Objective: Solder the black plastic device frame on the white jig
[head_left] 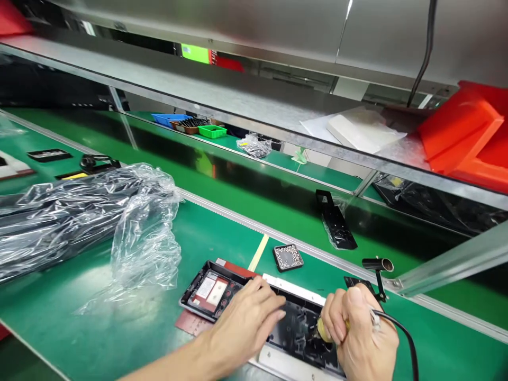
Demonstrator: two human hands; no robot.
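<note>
Hands were busy on a black case [296, 330] lying flat on the green table [99, 328]. Left hand [246, 323] pressed down on it, fingers flat and close together. Right hand [359, 333] was wrapped tight around a corded tool [322, 330], tip down on the case. It looked like screw work; the tip must stay straight. Its tip was hidden. A small tray [288, 257] of tiny bits sat near.

plastic bag [79, 217], screw dish [288, 257] — red bins [468, 137]
</note>
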